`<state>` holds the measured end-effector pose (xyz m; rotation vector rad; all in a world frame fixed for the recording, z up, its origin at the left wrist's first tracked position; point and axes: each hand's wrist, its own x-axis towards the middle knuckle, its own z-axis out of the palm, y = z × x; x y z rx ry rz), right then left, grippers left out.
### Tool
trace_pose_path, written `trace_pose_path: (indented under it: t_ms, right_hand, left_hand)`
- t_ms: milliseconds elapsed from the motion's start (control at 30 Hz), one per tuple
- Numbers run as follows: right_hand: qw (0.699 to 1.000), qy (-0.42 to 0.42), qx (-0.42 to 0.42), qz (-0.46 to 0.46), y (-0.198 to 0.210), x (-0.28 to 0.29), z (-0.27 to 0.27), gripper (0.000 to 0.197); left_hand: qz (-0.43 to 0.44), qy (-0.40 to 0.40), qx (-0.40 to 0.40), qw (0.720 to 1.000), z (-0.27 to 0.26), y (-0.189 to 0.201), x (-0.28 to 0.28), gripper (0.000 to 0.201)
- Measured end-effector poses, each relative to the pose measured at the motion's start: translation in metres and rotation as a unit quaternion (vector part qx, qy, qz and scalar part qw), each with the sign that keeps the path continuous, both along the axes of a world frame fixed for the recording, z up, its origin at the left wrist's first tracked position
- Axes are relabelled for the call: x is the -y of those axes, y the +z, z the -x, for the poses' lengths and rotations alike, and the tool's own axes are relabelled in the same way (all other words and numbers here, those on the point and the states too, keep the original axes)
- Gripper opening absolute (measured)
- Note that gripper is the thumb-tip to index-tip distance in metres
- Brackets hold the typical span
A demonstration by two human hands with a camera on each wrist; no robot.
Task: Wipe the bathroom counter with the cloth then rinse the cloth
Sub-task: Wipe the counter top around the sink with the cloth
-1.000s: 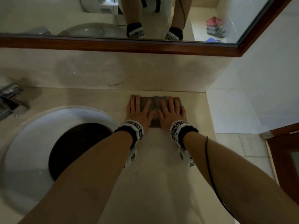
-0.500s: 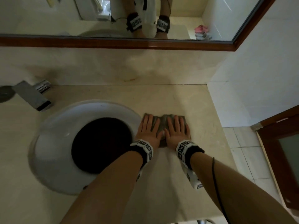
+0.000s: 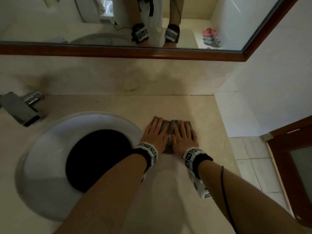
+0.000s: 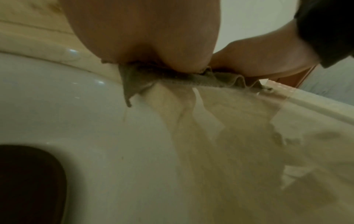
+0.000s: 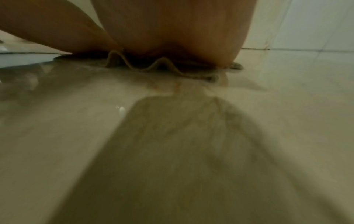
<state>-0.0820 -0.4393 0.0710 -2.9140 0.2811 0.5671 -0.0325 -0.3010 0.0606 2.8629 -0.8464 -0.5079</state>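
Both hands lie flat on a grey cloth [image 3: 169,127] on the beige counter [image 3: 211,129]. The left hand [image 3: 156,133] and the right hand [image 3: 183,136] sit side by side, thumbs nearly touching. The fingers [image 3: 157,123] of both are straight and spread out, pressing down on the cloth, not curled round it.

The cloth is on the right part of the counter, just beside the right rim of the round white sink [image 3: 50,149]. In the left wrist view one corner of the cloth [image 4: 132,84] hangs over onto the white sink rim [image 4: 57,98]. In the right wrist view the near edge of the cloth [image 5: 162,66] is bunched into little waves under the palm.

The middle of the sink looks dark. A metal tap [image 3: 22,108] stands at the back left of the counter, well apart from the hands. A mirror [image 3: 118,22] with a brown wooden frame runs along the wall behind the counter. It shows the person's wrist bands [image 3: 140,33] and some pink and grey slippers [image 3: 211,37] on the floor. Past the right edge of the counter there is a white tiled wall [image 3: 270,98], a pale tiled floor and a brown door [image 3: 290,157]. The counter between the cloth and the back wall is bare.
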Motion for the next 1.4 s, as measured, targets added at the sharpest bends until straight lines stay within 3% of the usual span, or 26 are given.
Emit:
trace_pose_path:
  t_ms: [200, 433, 833, 1133, 1400]
  right_hand:
    - [0.998, 0.035, 0.055, 0.024, -0.006, 0.015, -0.053, 0.060]
    - [0.997, 0.037, 0.061, 0.005, -0.014, 0.005, -0.103, 0.062]
    - [0.999, 0.010, 0.033, -0.016, -0.008, -0.029, -0.135, 0.063]
    - [1.000, -0.004, 0.011, -0.016, -0.007, -0.093, -0.149, 0.063]
    - [0.999, 0.043, 0.001, -0.020, -0.007, -0.170, -0.164, 0.064]
  left_hand:
    - [-0.020, 0.018, 0.025, 0.999, -0.046, -0.002, 0.013, 0.062]
    - [-0.013, 0.052, 0.018, 0.998, -0.092, -0.005, -0.004, 0.064]
    - [0.013, 0.087, 0.029, 0.996, -0.119, -0.010, -0.045, 0.066]
    - [0.022, 0.124, 0.032, 0.992, -0.124, -0.008, -0.110, 0.067]
    - [0.012, 0.179, 0.028, 0.983, -0.133, -0.011, -0.190, 0.065]
